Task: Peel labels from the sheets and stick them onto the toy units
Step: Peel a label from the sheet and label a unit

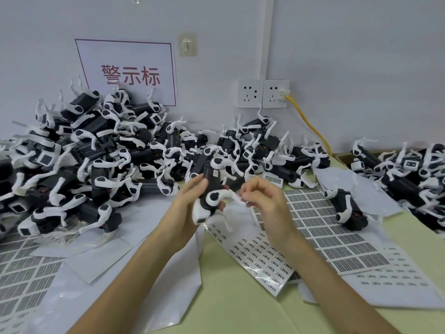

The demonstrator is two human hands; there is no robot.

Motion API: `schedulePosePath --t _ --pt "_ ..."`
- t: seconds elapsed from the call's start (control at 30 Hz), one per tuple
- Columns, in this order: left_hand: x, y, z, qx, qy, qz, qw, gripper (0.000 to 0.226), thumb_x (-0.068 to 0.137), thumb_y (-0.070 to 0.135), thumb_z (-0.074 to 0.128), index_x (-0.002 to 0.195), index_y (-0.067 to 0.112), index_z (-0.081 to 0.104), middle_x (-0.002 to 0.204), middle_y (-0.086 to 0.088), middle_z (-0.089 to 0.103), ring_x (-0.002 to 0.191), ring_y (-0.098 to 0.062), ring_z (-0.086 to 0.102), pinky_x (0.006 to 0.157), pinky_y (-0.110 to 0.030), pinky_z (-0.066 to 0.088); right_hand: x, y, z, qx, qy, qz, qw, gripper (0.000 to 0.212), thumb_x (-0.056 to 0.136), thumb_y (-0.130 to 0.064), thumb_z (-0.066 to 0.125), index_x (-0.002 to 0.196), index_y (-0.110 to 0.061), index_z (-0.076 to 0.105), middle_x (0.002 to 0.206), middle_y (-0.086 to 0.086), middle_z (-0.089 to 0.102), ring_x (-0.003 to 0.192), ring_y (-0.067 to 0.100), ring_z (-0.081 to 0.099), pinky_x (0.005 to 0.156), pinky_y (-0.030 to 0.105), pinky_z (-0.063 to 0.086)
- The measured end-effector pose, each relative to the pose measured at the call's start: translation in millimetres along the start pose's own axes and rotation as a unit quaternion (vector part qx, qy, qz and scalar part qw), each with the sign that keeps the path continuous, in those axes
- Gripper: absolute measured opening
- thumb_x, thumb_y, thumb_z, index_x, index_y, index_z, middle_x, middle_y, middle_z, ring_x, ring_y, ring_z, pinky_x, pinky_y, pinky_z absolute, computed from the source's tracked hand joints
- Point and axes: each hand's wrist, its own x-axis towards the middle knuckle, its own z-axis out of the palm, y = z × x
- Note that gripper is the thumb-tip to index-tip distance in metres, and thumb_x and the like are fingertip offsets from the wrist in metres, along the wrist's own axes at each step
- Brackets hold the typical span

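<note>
My left hand (186, 203) grips a black-and-white toy unit (212, 189) above the table, its white legs sticking out to the right. A small label shows on the unit's black upper body. My right hand (262, 201) pinches the tip of one white leg with curled fingers. Under my hands lie label sheets (325, 227) with rows of grey rectangular labels, and a sheet of small printed labels (255, 256).
A big heap of toy units (91, 150) fills the back left, a second pile (414, 174) sits at the right, and one unit (349, 208) lies on the sheets. More label sheets (21, 276) lie at left. Wall sockets (262, 94) with a yellow cable (310, 126).
</note>
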Motion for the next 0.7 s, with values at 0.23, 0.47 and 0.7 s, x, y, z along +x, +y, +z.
schedulePosePath --t 0.23,0.47,0.7 --pt "-5.7 15.5 -10.2 -0.085 -0.225 -0.160 0.957 0.035 0.089 0.021 0.067 0.118 0.004 0.077 0.104 -0.025 0.074 0.065 -0.021 0.069 0.057 -0.025 0.057 8.3 -4.6 -20.3 -0.029 -0.051 0.020 0.998 0.049 0.078 -0.013 0.060 0.124 -0.026 0.069 0.123 -0.008 0.070 0.113 0.015 0.066 0.093 0.035 0.055" --pt "-0.2 6.3 -21.3 -0.128 -0.123 -0.226 0.958 0.047 0.094 0.045 0.047 0.101 0.010 0.077 0.104 -0.038 0.065 0.044 -0.032 0.062 0.026 -0.025 0.040 4.2 -8.6 -22.2 -0.090 -0.151 0.061 0.983 0.034 0.089 -0.015 0.072 0.121 -0.006 0.068 0.102 0.002 0.073 0.098 0.022 0.070 0.090 0.039 0.058" --pt "6.9 4.0 -15.3 -0.081 0.020 -0.152 0.985 0.043 0.101 0.037 0.049 0.120 0.006 0.070 0.110 -0.018 0.077 0.063 -0.019 0.075 0.051 -0.025 0.061 19.7 -23.1 -56.5 0.290 0.047 0.138 0.946 0.019 0.081 -0.013 0.077 0.096 -0.003 0.074 0.094 0.013 0.072 0.073 0.017 0.070 0.059 0.025 0.059"
